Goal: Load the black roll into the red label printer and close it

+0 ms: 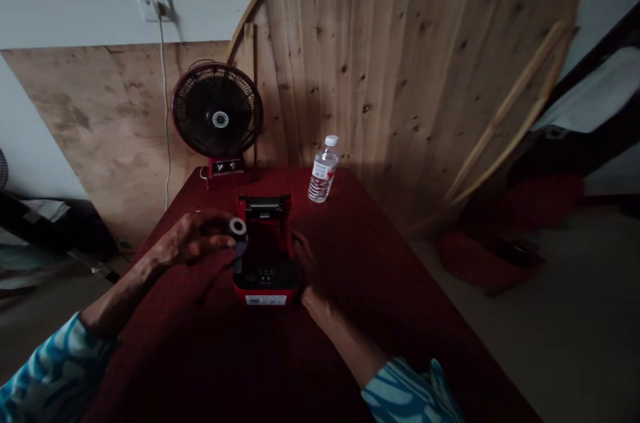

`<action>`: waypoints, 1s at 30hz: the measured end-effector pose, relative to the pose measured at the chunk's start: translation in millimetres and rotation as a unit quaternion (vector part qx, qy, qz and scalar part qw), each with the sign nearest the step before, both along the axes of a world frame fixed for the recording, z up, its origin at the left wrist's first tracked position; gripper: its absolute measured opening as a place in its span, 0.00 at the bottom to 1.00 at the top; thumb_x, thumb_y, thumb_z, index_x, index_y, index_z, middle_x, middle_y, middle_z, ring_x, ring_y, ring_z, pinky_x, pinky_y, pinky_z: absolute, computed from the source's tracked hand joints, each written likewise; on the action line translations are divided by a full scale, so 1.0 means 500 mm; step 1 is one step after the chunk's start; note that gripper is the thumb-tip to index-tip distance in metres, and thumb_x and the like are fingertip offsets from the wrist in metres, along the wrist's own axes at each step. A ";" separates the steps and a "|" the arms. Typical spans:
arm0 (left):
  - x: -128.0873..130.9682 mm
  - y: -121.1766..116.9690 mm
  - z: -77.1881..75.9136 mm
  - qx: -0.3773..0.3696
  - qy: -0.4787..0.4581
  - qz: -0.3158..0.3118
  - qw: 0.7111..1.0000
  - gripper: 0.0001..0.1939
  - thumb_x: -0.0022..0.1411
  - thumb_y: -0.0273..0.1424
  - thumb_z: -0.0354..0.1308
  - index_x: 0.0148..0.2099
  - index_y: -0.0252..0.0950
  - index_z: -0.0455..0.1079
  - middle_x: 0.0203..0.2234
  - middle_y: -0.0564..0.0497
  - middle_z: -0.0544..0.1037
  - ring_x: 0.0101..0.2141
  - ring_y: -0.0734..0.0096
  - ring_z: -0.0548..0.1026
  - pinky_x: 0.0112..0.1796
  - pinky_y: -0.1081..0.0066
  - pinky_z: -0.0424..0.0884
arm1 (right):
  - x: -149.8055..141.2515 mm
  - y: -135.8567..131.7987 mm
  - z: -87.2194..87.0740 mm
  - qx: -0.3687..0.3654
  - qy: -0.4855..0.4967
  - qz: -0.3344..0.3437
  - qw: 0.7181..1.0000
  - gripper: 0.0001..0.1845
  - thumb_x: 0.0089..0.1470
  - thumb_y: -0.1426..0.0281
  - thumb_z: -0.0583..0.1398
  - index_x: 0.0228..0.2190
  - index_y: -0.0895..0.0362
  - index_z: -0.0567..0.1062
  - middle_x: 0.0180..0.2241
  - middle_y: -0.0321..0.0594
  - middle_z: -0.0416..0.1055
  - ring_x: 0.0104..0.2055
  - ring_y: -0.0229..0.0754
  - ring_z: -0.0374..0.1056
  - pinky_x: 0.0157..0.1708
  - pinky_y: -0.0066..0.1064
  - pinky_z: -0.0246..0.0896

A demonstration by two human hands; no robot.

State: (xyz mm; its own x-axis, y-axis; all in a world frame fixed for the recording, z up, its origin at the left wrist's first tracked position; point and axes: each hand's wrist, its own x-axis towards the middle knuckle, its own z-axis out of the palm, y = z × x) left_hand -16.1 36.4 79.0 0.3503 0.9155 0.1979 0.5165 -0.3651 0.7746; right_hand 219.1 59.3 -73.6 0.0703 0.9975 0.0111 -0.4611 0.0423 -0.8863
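Note:
A small red and black printer (pixel 267 275) stands on the dark red table with its lid (pixel 264 206) raised. The printer's inside is too dark to make out. At its upper left my left hand (pixel 193 236) pinches a small roll (pixel 239 228) between thumb and fingers. One pale, ring-shaped end of the roll faces me, and its lower part is dim against the printer's left side. Along the printer's right side lies my right hand (pixel 307 266), gripping the body, with some of its fingers hidden in shadow.
Behind the printer, a clear plastic bottle (pixel 323 173) with a white cap stands upright on the table (pixel 350 316). A dark red fan (pixel 218 113) is at the far left corner. A large round wooden board (pixel 390 70) leans against the wall. A white cord (pixel 165 110) hangs from an outlet.

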 end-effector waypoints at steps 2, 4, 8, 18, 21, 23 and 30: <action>0.044 0.006 -0.011 0.053 0.093 -0.026 0.994 0.16 0.57 0.38 0.64 0.46 0.38 0.75 0.38 0.49 0.82 0.38 0.63 0.80 0.38 0.68 0.74 | 0.002 -0.004 0.009 0.006 -0.004 -0.001 1.000 0.25 0.49 0.52 0.62 0.46 0.51 0.76 0.45 0.40 0.78 0.47 0.49 0.73 0.44 0.39 0.66; 0.086 0.018 -0.021 0.106 0.178 -0.028 0.978 0.16 0.58 0.36 0.63 0.48 0.40 0.75 0.41 0.49 0.82 0.40 0.63 0.80 0.41 0.67 0.74 | 0.003 -0.006 0.018 0.007 -0.009 -0.009 1.000 0.23 0.49 0.53 0.62 0.44 0.51 0.76 0.46 0.39 0.78 0.48 0.48 0.72 0.46 0.39 0.66; 0.153 0.034 -0.014 0.091 0.403 0.016 0.911 0.16 0.61 0.34 0.62 0.52 0.46 0.73 0.47 0.49 0.80 0.45 0.58 0.79 0.41 0.66 0.74 | 0.003 -0.005 0.027 0.008 -0.012 -0.013 1.000 0.21 0.48 0.55 0.62 0.43 0.51 0.78 0.46 0.39 0.77 0.50 0.49 0.71 0.49 0.40 0.64; 0.215 0.056 -0.027 0.025 0.511 0.016 0.859 0.12 0.64 0.26 0.57 0.47 0.39 0.77 0.43 0.40 0.81 0.45 0.48 0.79 0.42 0.58 0.75 | 0.004 0.002 0.009 0.018 -0.038 -0.026 0.999 0.21 0.50 0.56 0.61 0.44 0.50 0.77 0.48 0.38 0.76 0.53 0.49 0.68 0.54 0.41 0.60; 0.213 0.078 -0.045 0.015 0.506 0.003 0.862 0.11 0.63 0.25 0.56 0.45 0.38 0.78 0.44 0.38 0.81 0.46 0.48 0.79 0.42 0.58 0.75 | 0.004 0.000 0.012 0.013 -0.028 -0.016 0.999 0.22 0.49 0.55 0.61 0.45 0.50 0.77 0.49 0.39 0.76 0.53 0.49 0.69 0.53 0.41 0.61; 0.210 0.091 -0.049 0.008 0.497 -0.008 0.868 0.11 0.61 0.25 0.58 0.44 0.37 0.79 0.44 0.38 0.80 0.47 0.46 0.78 0.42 0.57 0.75 | 0.004 -0.001 0.014 0.009 -0.026 -0.017 0.999 0.23 0.49 0.54 0.61 0.45 0.51 0.77 0.49 0.39 0.76 0.53 0.49 0.69 0.53 0.41 0.61; 0.159 0.074 -0.025 0.018 0.385 -0.053 0.921 0.14 0.66 0.32 0.55 0.51 0.42 0.75 0.47 0.47 0.81 0.48 0.57 0.78 0.48 0.62 0.72 | 0.003 0.005 0.001 0.035 -0.029 -0.014 0.999 0.21 0.51 0.55 0.61 0.45 0.50 0.77 0.48 0.38 0.76 0.53 0.48 0.68 0.54 0.41 0.60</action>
